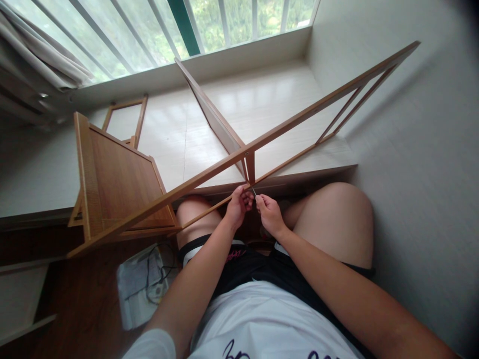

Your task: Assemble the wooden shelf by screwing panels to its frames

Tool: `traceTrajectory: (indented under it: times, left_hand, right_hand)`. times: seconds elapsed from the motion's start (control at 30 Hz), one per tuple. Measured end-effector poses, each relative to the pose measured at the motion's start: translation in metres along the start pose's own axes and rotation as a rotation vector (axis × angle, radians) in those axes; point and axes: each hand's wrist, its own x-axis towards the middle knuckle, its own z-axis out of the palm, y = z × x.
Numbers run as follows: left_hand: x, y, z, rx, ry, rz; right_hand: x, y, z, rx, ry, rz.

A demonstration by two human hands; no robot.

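A long wooden frame [299, 118] slants across my lap, with a short crosspiece [251, 164] between its two rails. At the lower rail, beside the crosspiece, my left hand [238, 205] is closed, thumb and fingers gripping the wood at the joint. My right hand [270, 213] pinches a thin metal tool [254, 191], like a hex key, whose tip points up to this same joint. Its exact shape is mostly hidden by the fingers. A flat wooden panel [213, 112] extends from the joint towards the window. Another wooden panel [123, 174] joins the frame's left end.
A pale ledge [284, 89] lies under the window, carrying a small wooden frame [142, 122] at the left. The wall [419, 174] stands close on my right. On the dark floor at left are a clear plastic bag [130, 299] and a black cable [149, 271].
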Motion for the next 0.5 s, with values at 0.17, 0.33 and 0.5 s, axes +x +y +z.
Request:
traceTrajectory:
  times: [0.17,0.33,0.5]
  left_hand:
    - [0.001,-0.001,-0.002,0.003,-0.027,0.007]
    - [0.001,-0.002,-0.002,0.010,-0.023,0.009]
    - [0.000,-0.001,-0.002,0.017,-0.006,-0.005]
  right_hand:
    - [-0.001,-0.005,-0.002,-0.106,-0.021,-0.062]
    - [0.000,-0.010,-0.012,-0.551,-0.027,-0.183]
    - [0.003,-0.011,-0.018,-0.642,-0.024,-0.210]
